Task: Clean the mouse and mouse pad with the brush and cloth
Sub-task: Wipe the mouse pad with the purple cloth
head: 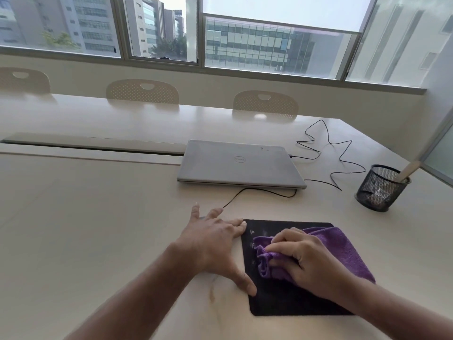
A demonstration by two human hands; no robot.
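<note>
**A:** What are the hands doing?

**B:** The right hand (308, 261) is curled around a bunched purple cloth (340, 249), soft and fuzzy like microfibre, pressing it onto a flat black mouse pad (282, 303) with rounded corners. The loose end of the cloth trails out past the hand's far side. The left hand (213, 244) is spread wide and flat, holding nothing; its thumb rests on the pad's left edge and a fingertip touches the pad's far left corner, the palm lying on the smooth pale table (85, 229).

**A:** And beyond the hands?

**B:** A thin black cable (257, 190) runs out from behind the left hand's fingers; what it connects to there is hidden. Further off lies a closed silver laptop (240, 165), matte and rectangular. Far off to the right of the right hand stands a round black wire-mesh cup (380, 190) with a pale stick-like handle (408, 170) leaning in it; whether that is the brush I cannot tell. At the far edge are beige perforated chair backs (142, 92) beneath wide windows (277, 45).
</note>
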